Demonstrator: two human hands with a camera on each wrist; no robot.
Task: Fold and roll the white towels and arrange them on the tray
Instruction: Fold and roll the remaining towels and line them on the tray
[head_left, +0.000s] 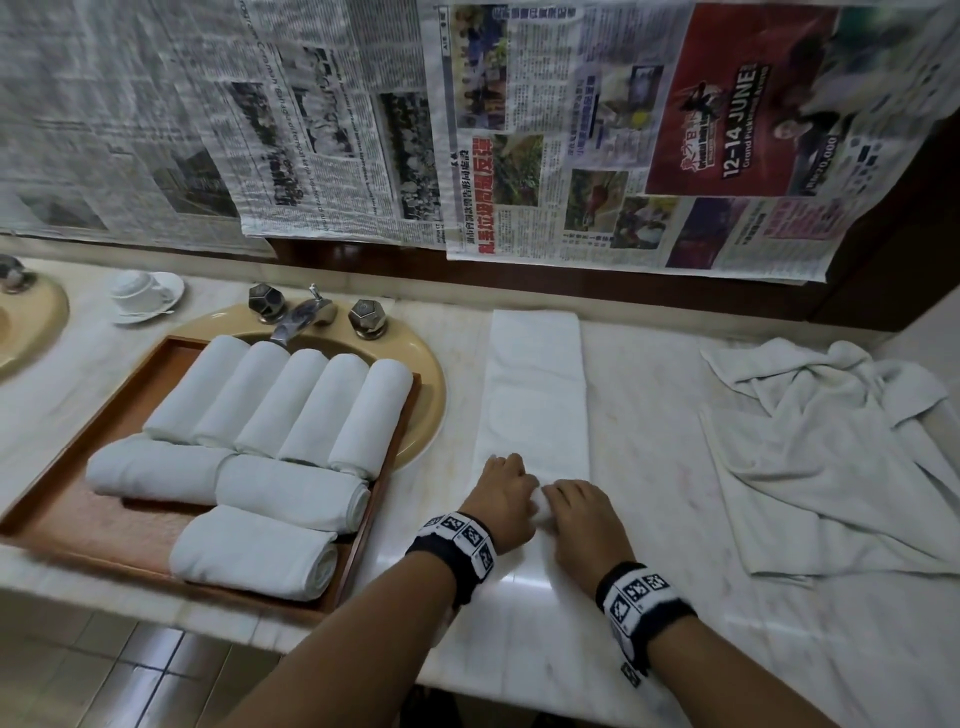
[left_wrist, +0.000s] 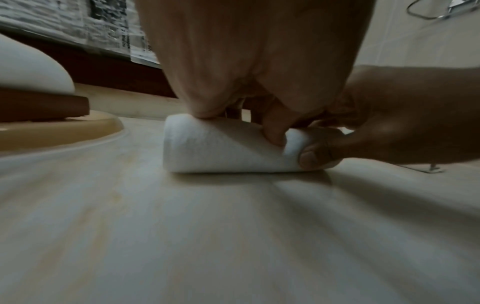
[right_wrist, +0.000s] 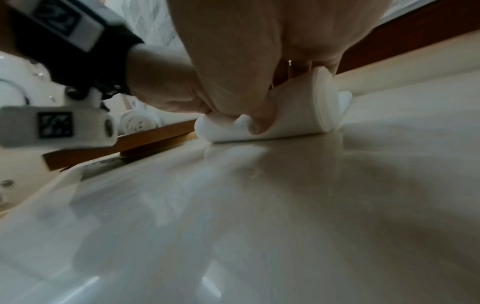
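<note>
Newspaper sheets (head_left: 623, 130) are hanging across the wall behind a pale marble counter (head_left: 649, 457). A folded white towel (head_left: 535, 384) is lying on it as a long strip, running away from the person, its near end wound into a small roll. The left hand (head_left: 501, 496) is curling over the roll's left part, thumb tucked against the cloth, and the right hand (head_left: 584, 522) is gripping the right part, thumb pressing into the roll's front. The two hands are sitting just beside each other. To the left, a wooden tray (head_left: 67, 525) is resting over a yellow sink (head_left: 428, 384), carrying eight rolled towels (head_left: 280, 400): five in a row at the back, three crosswise in front. To the right, a crumpled towel (head_left: 831, 457) is lying loose on the counter. A cup and saucer (head_left: 143, 296) is standing near the taps.
</note>
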